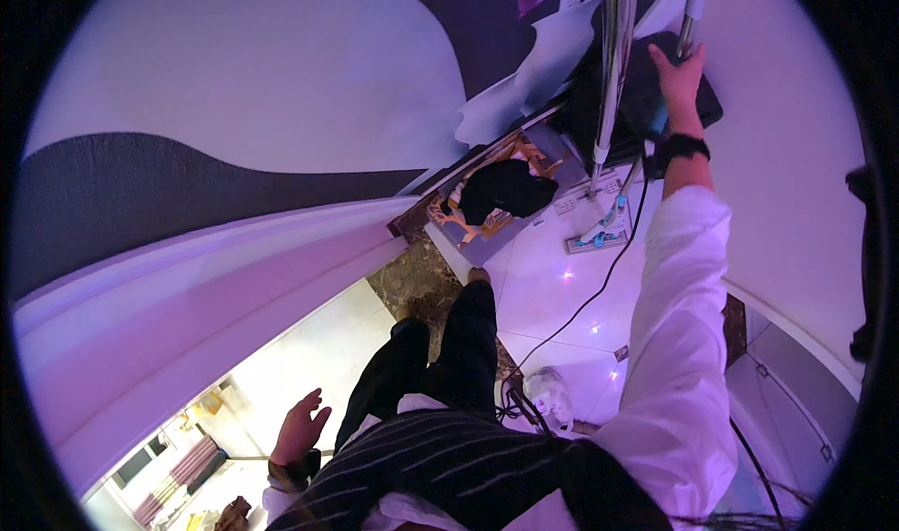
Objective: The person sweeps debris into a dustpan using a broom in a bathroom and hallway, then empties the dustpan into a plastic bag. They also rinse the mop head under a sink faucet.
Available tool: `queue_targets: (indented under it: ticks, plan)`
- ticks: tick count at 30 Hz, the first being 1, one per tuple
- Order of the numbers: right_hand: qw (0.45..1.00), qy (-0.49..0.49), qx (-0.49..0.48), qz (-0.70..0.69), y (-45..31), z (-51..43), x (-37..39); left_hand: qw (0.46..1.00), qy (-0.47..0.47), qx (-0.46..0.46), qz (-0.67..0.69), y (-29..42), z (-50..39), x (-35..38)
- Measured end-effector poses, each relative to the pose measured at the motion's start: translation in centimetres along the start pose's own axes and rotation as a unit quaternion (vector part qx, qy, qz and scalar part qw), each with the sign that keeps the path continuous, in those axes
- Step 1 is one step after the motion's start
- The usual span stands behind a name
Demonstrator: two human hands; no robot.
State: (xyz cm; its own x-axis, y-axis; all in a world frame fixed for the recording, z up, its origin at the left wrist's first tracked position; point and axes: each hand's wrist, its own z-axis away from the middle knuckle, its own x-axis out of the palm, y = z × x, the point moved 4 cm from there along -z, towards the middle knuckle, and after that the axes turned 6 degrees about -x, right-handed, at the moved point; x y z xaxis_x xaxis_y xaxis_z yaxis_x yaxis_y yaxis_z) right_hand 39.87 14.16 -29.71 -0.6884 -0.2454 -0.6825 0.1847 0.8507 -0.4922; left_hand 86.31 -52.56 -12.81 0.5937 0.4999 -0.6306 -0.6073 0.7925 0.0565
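My right hand (680,78) reaches to the upper right, at the lower end of a metal pole (688,29), with thumb and fingers spread around it; whether it grips the pole cannot be made out. A dark, flat-faced object (635,99) lies beneath that hand. Just left of it stands a shiny chrome pole (612,74). A flat mop head (597,239) with blue parts rests on the tiled floor below. My left hand (302,429) hangs at the lower left, fingers apart and holding nothing. Black cloth (506,190) lies on a patterned mat (484,243) by the wall.
A black cable (586,299) crosses the floor beside my legs. A plastic bag (549,394) sits near my body. White wall (786,180) rises at right, a patterned wall (281,67) at left. Dark marble (418,278) lies under my feet; a brighter room shows at lower left.
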Motion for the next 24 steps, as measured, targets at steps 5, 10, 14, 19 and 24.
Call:
queue_targets:
  ticks: [5,10,14,19,24]
  plan:
    - [0.986,-0.092,0.131,-0.048,2.9,0.4,0.2,0.986,-0.079,-0.002,0.145,4.2,-1.2,-0.2]
    - [0.969,-0.024,0.161,-0.186,1.7,9.4,-11.5,0.910,-0.071,0.317,0.258,17.9,-8.4,0.1]
    - [0.939,-0.073,0.218,-0.257,1.3,16.1,-22.6,0.858,-0.006,0.382,0.342,22.1,-10.4,-0.3]
    - [0.894,-0.021,0.275,-0.353,2.5,22.7,-33.5,0.769,0.038,0.342,0.538,21.0,-11.3,-5.8]
    - [0.891,-0.001,0.263,-0.370,3.1,27.4,-38.3,0.801,0.072,0.320,0.501,19.2,-9.7,-9.2]
